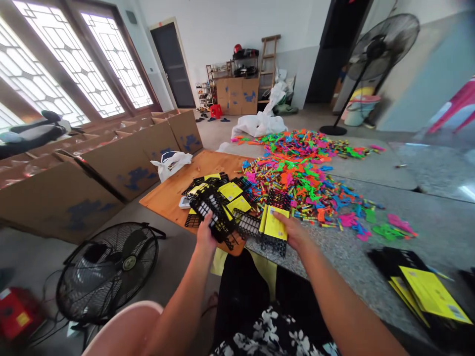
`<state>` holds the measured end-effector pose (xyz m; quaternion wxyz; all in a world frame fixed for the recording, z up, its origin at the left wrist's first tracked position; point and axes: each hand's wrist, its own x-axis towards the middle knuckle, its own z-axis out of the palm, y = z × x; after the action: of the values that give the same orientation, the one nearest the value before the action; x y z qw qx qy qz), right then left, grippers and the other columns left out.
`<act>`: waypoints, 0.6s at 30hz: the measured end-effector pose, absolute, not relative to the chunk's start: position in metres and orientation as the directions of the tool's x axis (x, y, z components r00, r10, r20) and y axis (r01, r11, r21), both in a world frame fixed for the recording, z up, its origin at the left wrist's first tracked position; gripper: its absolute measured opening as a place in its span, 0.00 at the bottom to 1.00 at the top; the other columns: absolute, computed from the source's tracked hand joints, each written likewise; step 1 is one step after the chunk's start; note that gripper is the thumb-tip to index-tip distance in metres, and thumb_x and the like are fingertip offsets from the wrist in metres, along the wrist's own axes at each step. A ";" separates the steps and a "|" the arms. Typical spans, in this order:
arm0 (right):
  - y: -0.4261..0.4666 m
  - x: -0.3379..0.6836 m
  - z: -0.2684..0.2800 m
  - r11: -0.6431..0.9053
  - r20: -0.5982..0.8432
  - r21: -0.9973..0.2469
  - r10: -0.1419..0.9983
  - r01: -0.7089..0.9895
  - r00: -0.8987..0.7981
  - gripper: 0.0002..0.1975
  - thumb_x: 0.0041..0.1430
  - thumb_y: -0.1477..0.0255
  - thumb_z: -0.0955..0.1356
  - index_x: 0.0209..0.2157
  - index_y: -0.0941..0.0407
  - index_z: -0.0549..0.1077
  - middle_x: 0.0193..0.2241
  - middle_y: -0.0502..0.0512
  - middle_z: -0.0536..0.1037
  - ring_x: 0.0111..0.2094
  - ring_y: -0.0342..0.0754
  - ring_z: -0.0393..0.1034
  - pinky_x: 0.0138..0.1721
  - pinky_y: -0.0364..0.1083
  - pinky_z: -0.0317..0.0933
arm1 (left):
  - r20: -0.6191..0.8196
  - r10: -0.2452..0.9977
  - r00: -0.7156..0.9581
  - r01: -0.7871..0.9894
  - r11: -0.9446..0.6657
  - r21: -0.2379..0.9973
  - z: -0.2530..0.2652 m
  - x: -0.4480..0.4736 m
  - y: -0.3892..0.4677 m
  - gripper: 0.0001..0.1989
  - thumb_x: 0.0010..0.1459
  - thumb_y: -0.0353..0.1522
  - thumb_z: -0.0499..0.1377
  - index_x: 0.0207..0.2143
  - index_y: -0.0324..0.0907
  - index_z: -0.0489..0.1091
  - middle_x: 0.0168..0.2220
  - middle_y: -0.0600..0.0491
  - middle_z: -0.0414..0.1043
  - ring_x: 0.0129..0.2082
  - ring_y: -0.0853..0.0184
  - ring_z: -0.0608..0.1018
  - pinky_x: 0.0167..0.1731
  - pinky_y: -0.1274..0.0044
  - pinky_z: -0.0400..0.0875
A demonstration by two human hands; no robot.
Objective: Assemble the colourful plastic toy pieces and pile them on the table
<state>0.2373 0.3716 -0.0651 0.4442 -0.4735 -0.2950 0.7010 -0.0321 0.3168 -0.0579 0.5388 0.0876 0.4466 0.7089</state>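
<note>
My left hand (208, 231) is closed around a bundle of black grid-patterned pieces (211, 210), held over the wooden board. In my right hand (293, 230) is a black grid piece with a yellow card (274, 226), the thumb lying on the card and the fingers hidden behind it. Between the hands, a further black grid piece (247, 223) lies at the board's edge. More black pieces with yellow cards (230, 190) are heaped just beyond my left hand. Past my right hand spreads a big pile of small colourful plastic pieces (297, 173).
Black pieces with yellow cards (434, 294) are stacked on the stone tabletop (334, 257) at right. A floor fan (111, 267) and pink tub (128, 326) stand at left below the board (163, 195). Cardboard boxes (126, 168) line the left side. A white bag (170, 162) sits on the board.
</note>
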 end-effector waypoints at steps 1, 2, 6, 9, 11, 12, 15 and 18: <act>0.374 0.242 -0.064 -0.419 -0.382 -0.849 0.908 -0.322 -0.174 0.12 0.55 0.67 0.75 0.40 0.56 0.78 0.36 0.59 0.86 0.38 0.56 0.83 0.42 0.51 0.78 | -0.377 0.841 -0.388 -0.714 -0.016 0.700 -0.055 -0.039 0.312 0.20 0.50 0.40 0.72 0.44 0.42 0.77 0.41 0.49 0.84 0.44 0.56 0.85 0.47 0.66 0.82; 0.375 0.244 -0.063 -0.407 -0.358 -0.869 0.910 -0.280 -0.209 0.13 0.55 0.65 0.76 0.40 0.56 0.78 0.36 0.59 0.86 0.37 0.56 0.83 0.41 0.51 0.77 | -0.396 0.839 -0.374 -0.733 -0.006 0.680 -0.052 -0.044 0.305 0.18 0.53 0.40 0.71 0.44 0.43 0.78 0.42 0.49 0.84 0.43 0.56 0.85 0.47 0.66 0.83; 0.379 0.235 -0.058 -0.227 -0.278 -0.959 0.866 0.169 -0.415 0.17 0.50 0.64 0.77 0.39 0.57 0.79 0.36 0.59 0.86 0.35 0.55 0.81 0.39 0.50 0.73 | -0.473 0.787 -0.397 -0.729 0.042 0.683 -0.058 -0.045 0.275 0.14 0.55 0.36 0.69 0.43 0.42 0.78 0.38 0.50 0.84 0.38 0.59 0.86 0.46 0.66 0.83; 0.375 0.219 -0.063 0.097 -0.186 -0.858 0.856 0.504 -0.482 0.19 0.45 0.67 0.79 0.40 0.56 0.80 0.43 0.58 0.84 0.46 0.56 0.78 0.48 0.49 0.69 | -0.510 0.762 -0.399 -0.713 0.092 0.695 -0.073 -0.033 0.255 0.15 0.53 0.34 0.71 0.43 0.41 0.77 0.36 0.50 0.83 0.37 0.58 0.86 0.45 0.67 0.83; 0.370 0.211 -0.067 0.221 -0.143 -0.752 0.865 0.621 -0.481 0.21 0.45 0.66 0.79 0.42 0.55 0.80 0.49 0.58 0.82 0.54 0.58 0.74 0.54 0.48 0.65 | -0.522 0.777 -0.352 -0.714 0.138 0.687 -0.081 -0.025 0.246 0.17 0.52 0.35 0.72 0.43 0.40 0.76 0.37 0.48 0.83 0.39 0.56 0.86 0.45 0.66 0.83; 0.367 0.209 -0.069 0.249 -0.140 -0.708 0.868 0.661 -0.476 0.21 0.46 0.65 0.79 0.44 0.55 0.80 0.50 0.59 0.81 0.56 0.58 0.72 0.56 0.48 0.63 | -0.523 0.787 -0.327 -0.714 0.157 0.683 -0.083 -0.022 0.242 0.17 0.52 0.35 0.72 0.43 0.40 0.76 0.38 0.48 0.83 0.39 0.56 0.86 0.45 0.66 0.83; 0.360 0.208 -0.068 0.263 -0.149 -0.630 0.882 0.731 -0.446 0.23 0.49 0.63 0.79 0.46 0.57 0.79 0.53 0.63 0.78 0.56 0.59 0.71 0.57 0.48 0.61 | -0.516 0.807 -0.285 -0.715 0.180 0.676 -0.084 -0.014 0.238 0.18 0.51 0.36 0.72 0.43 0.41 0.77 0.38 0.47 0.83 0.40 0.55 0.86 0.47 0.64 0.83; 0.353 0.217 -0.056 0.253 -0.076 -0.697 0.904 0.671 -0.420 0.23 0.53 0.65 0.77 0.51 0.57 0.77 0.53 0.62 0.78 0.54 0.57 0.72 0.56 0.48 0.62 | -0.513 0.826 -0.234 -0.720 0.208 0.662 -0.079 -0.002 0.239 0.16 0.50 0.36 0.72 0.41 0.41 0.77 0.38 0.47 0.83 0.43 0.53 0.85 0.49 0.63 0.82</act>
<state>0.2170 0.3530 -0.0561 0.1735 -0.5099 -0.7722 0.3370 -0.0018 0.2388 -0.0792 0.6164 0.0558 0.4732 0.6269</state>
